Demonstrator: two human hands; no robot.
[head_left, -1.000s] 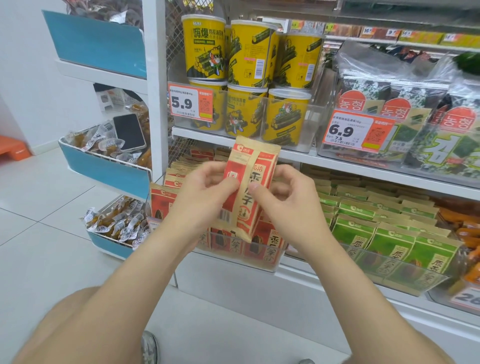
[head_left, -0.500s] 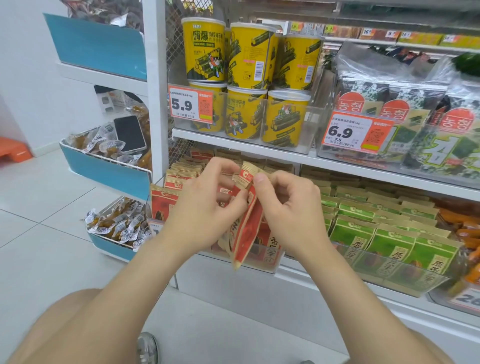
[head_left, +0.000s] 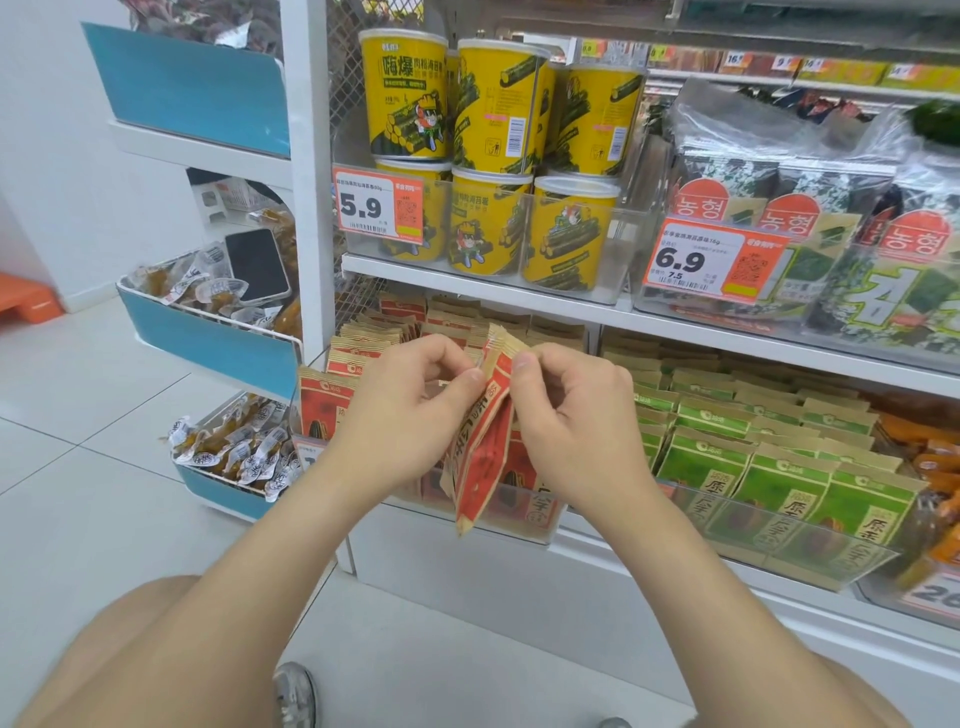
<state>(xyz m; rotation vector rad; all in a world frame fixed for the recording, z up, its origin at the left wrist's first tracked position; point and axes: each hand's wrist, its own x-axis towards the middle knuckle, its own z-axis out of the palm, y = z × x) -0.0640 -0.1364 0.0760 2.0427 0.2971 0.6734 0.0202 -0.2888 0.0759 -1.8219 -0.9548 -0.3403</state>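
A red and tan snack packet (head_left: 480, 457) hangs edge-on toward me in front of the lower shelf. My left hand (head_left: 410, 410) pinches its upper left edge with thumb and fingers. On the packet's right, my right hand (head_left: 571, 421) pinches the top edge. Behind the hands, a clear bin (head_left: 540, 525) holds rows of the same red packets (head_left: 332, 389).
Green packets (head_left: 779, 483) fill the bin to the right. Yellow canisters (head_left: 488, 104) and seaweed bags (head_left: 810, 218) stand on the shelf above, with price tags 5.9 (head_left: 376, 205) and 6.9 (head_left: 711, 265). Blue end baskets (head_left: 208, 348) at left hold wrapped snacks and a phone (head_left: 257, 265).
The packet faced me flat and higher a second ago; both hands have turned it edge-on and lowered it in front of the red packet bin.
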